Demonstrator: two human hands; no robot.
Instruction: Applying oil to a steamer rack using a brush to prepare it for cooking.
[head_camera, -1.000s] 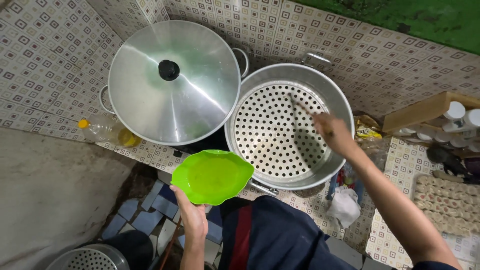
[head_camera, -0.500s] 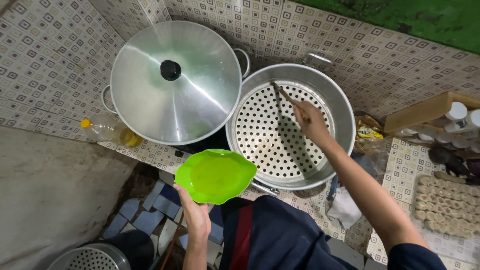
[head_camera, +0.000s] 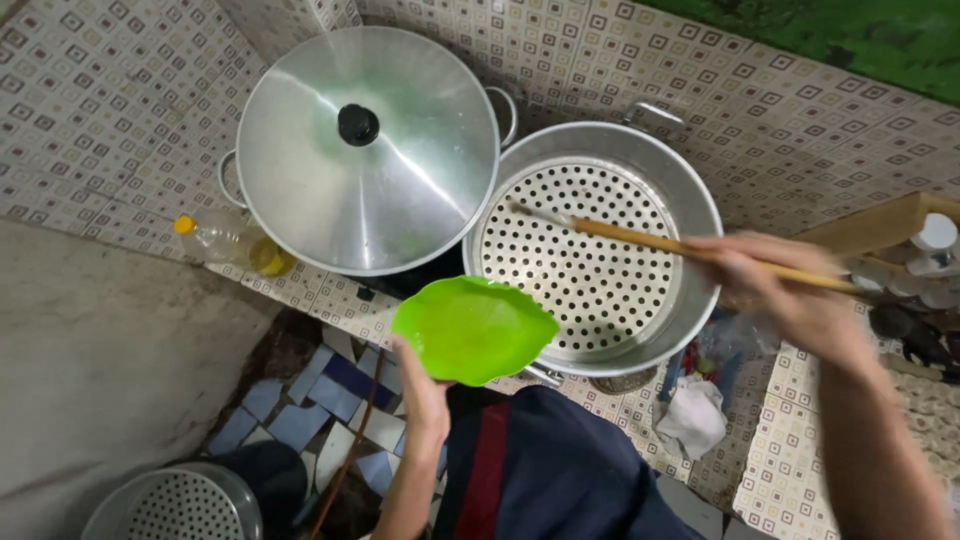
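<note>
- A small bottle (head_camera: 225, 240) of yellow oil lies on the tiled counter (head_camera: 90, 120), far left.
- Next to it sits a big pot with a shiny round lid (head_camera: 365, 150) and a black knob.
- The left hand (head_camera: 420, 385) is curled under a bright green plate (head_camera: 472, 328) and holds it up from below, near the front edge of the steamer.
- The silver steamer pot (head_camera: 595, 250) has a tray full of little holes.
- The right hand (head_camera: 790, 295) is closed around long wooden chopsticks (head_camera: 700, 250). Their tips reach over the holey tray.
</note>
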